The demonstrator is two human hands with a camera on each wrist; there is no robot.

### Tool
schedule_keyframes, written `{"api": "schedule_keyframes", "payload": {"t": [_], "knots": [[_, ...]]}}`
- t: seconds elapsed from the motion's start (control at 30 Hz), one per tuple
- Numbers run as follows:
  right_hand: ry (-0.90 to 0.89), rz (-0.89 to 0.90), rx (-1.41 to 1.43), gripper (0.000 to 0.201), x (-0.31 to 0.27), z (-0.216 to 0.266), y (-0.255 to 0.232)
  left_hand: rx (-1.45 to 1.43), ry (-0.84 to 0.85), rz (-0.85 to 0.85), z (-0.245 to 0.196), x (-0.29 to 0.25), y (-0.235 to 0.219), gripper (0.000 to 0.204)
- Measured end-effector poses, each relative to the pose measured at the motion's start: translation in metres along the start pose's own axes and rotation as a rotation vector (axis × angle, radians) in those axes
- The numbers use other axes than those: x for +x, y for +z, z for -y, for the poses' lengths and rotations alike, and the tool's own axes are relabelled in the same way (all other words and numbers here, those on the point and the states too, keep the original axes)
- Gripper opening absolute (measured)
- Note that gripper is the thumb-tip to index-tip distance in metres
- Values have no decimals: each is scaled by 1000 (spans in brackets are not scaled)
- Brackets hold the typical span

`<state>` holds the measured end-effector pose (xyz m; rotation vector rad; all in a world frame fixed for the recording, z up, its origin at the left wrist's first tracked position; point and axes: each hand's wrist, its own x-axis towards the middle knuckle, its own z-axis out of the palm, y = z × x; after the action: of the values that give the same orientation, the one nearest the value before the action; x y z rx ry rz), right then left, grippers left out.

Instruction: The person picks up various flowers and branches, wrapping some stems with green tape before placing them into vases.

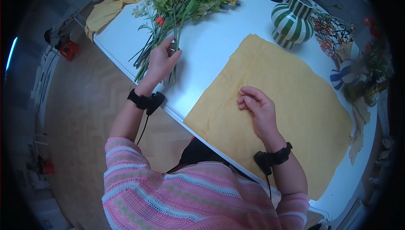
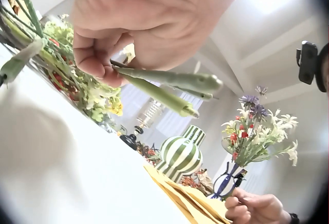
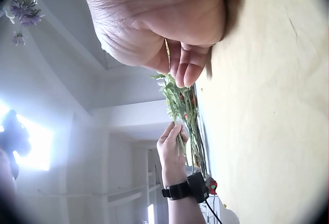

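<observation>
At the left of the table lies a pile of long-stemmed flowers (image 1: pixel 181 8) with green leaves, a red bloom and yellow blooms. My left hand (image 1: pixel 161 63) is at its stem end, and its thumb and fingers pinch a few green stems (image 2: pixel 164 95), whose cut ends stick out past the palm in the left wrist view. Over a large sheet of yellow wrapping paper (image 1: pixel 291 99), my right hand (image 1: pixel 262 114) stays low with its fingers loosely curled and nothing in them. The pinched stems also show in the right wrist view, beyond the right fingers.
A green-and-white striped vase (image 1: pixel 293 21) stands behind the paper. At the right is a blue-and-white striped vase (image 1: pixel 341 74) with flowers, near orange-red sprigs (image 1: pixel 329 36). More yellow paper (image 1: pixel 112 8) hangs over the far left corner of the white table (image 1: pixel 202 61).
</observation>
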<state>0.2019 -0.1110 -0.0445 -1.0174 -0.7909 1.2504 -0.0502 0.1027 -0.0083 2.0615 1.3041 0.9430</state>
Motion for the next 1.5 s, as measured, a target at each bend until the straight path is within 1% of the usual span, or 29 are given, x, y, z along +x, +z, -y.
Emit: {"api": "schedule_keyframes", "payload": {"t": [0.03, 0.07, 0.13, 0.17, 0.2, 0.3, 0.37, 0.4, 0.47, 0.5, 0.57, 0.6, 0.67, 0.77, 0.8, 0.9, 0.97, 1.0, 1.07, 1.13, 1.2, 1.23, 1.3, 1.5], "knots": [[2, -2, -5, 26, 0, 0, 0, 79, 37, 32, -5, -4, 4, 61], [3, -1, -7, 26, 0, 0, 0, 77, 36, 31, -9, -7, 7, 61], [6, -1, -9, 26, 0, -1, -1, 179, 35, 136, -16, -11, 12, 66], [6, -3, -10, 26, -1, 0, -1, 161, 20, 172, -18, -11, 12, 71], [6, 2, -10, 26, 0, 0, -1, 160, 22, 173, -18, -11, 11, 71], [9, 8, -9, 25, -1, 0, -1, 162, 36, 188, -18, -11, 9, 69], [11, 11, -8, 25, -1, 1, 0, 219, -38, 221, -16, -8, 7, 63], [11, 14, -11, 25, -1, 1, 0, 220, -36, 222, -11, -6, 7, 63], [7, 14, -15, 25, -1, 1, 0, 57, -57, 242, 0, -2, 10, 54], [11, 15, -16, 25, -1, 1, 0, 58, -54, 245, 2, -2, 12, 54], [14, 14, -15, 25, -1, 1, 0, -76, -4, 197, 1, -4, 16, 48], [15, 15, -19, 24, -1, 1, 0, -76, -2, 200, -2, -5, 17, 48], [13, 14, -22, 24, -1, 1, -1, 16, 38, 147, -10, -8, 20, 46], [13, 24, -32, 24, -1, 2, 0, 99, 49, 183, -25, -11, 23, 45], [10, 29, -34, 24, -1, 2, 0, 99, 50, 185, -24, -10, 24, 45], [6, 39, -35, 24, -2, 2, -1, 71, 27, 223, -20, -4, 27, 43], [0, 42, -36, 24, -1, 3, -2, -8, -106, 246, -19, 0, 27, 38], [10, 48, -38, 24, -1, 4, -2, -8, -98, 252, -20, 1, 27, 38], [23, 47, -35, 24, -3, 3, -3, -79, -147, 220, -18, -2, 27, 33], [13, 68, -43, 24, -3, 2, -3, -90, -137, 209, -7, -1, 28, 30], [14, 68, -44, 24, -3, 2, -2, -86, -51, 141, -4, -1, 27, 27], [16, 67, -47, 23, -3, 3, -2, -85, -49, 143, -3, -1, 28, 27], [13, 67, -48, 23, -3, 3, -3, -130, -95, 58, -17, -5, 26, 25], [5, 78, -63, 23, -3, 2, -3, -228, -184, 83, -20, -8, 25, 26]]}}
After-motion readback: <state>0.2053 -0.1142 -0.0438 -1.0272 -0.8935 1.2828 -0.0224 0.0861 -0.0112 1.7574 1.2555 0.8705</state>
